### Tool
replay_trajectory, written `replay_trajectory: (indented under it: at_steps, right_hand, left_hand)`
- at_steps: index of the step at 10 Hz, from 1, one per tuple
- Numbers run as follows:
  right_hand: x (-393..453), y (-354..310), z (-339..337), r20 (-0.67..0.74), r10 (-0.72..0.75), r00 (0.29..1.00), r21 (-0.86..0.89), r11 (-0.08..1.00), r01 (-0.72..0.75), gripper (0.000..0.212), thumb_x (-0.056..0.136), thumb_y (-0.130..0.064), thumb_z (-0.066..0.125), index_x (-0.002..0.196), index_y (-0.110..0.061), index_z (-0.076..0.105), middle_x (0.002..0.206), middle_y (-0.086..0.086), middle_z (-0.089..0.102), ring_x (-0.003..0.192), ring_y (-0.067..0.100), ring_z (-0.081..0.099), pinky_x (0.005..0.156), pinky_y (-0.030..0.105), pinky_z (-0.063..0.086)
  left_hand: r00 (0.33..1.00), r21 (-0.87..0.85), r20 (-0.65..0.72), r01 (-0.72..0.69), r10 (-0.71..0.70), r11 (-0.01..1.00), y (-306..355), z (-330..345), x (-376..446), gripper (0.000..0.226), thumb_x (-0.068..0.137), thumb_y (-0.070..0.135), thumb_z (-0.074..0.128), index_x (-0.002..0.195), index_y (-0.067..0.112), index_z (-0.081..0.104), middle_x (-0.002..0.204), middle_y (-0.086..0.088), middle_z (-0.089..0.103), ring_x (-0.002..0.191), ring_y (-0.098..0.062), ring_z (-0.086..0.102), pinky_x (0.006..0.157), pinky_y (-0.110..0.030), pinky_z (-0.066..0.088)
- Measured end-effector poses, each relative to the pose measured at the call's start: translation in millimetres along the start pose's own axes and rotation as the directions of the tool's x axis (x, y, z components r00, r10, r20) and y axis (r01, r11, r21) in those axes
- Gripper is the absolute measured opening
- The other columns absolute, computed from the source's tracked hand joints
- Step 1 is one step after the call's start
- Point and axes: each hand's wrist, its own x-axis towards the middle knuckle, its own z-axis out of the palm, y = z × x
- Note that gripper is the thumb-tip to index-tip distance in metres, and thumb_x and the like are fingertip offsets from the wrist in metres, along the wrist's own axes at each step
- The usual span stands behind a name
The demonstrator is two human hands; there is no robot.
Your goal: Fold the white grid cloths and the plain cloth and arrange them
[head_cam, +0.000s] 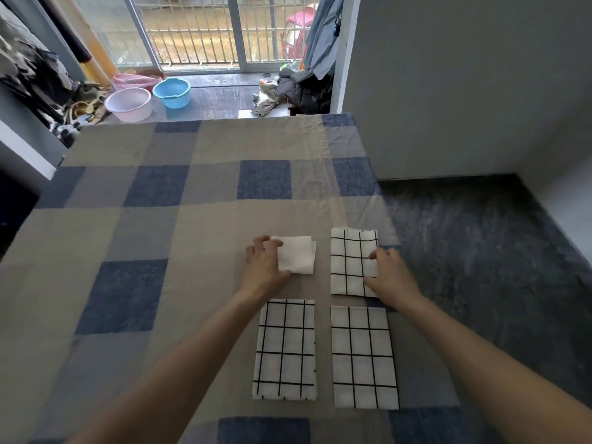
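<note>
Left hand [264,262] grip: fingers curled over the left edge of the plain cloth [298,255], thumb at its lower left corner, so the cloth is held at that side. Plain cloth is folded to a small white square, lying flat just above frame centre.

Right hand [392,275] grip: fingers curled onto the right edge of the upper grid cloth [350,261], thumb low on the same edge, pinching it. That cloth is folded to a rectangle, right of the plain cloth, a narrow gap between them.

Two more folded grid cloths lie below: lower left grid cloth [285,349] under the plain one, lower right grid cloth [363,357] under the upper grid one. Four pieces form a two-by-two block, none touching.

All rest on a checked blue and beige bed sheet [160,219]. Right of frame: dark floor [480,251]. Upper left of frame: blue basin [171,92] and pink basin [128,104], close together, before a barred window [198,30].
</note>
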Motion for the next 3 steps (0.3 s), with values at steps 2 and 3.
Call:
replay_trajectory:
  at_steps: [2,3]
  right_hand:
    - [-46,-36,-38,0.006,-0.176,0.984,-0.032,0.984,0.176,0.052,0.082,-0.022,0.070,0.130,-0.019,0.051,0.136,0.000,0.047,0.121,0.018,0.049,0.097,0.034,0.046]
    - [-75,-49,-58,-0.038,-0.245,0.969,-0.052,0.969,0.243,0.052,0.082,-0.022,0.068,0.130,-0.019,0.051,0.137,0.001,0.048,0.123,0.019,0.048,0.100,0.036,0.045]
  left_hand:
    - [0.981,0.203,-0.025,-0.183,0.191,0.962,17,-55,-41,0.050,0.080,0.032,0.068,0.127,0.026,0.053,0.139,0.001,0.042,0.124,-0.023,0.041,0.098,-0.038,0.042]
    - [0.960,0.293,-0.058,-0.244,0.272,0.924,26,-78,-66,0.047,0.082,0.035,0.067,0.127,0.027,0.053,0.139,0.001,0.044,0.124,-0.022,0.043,0.098,-0.039,0.042]
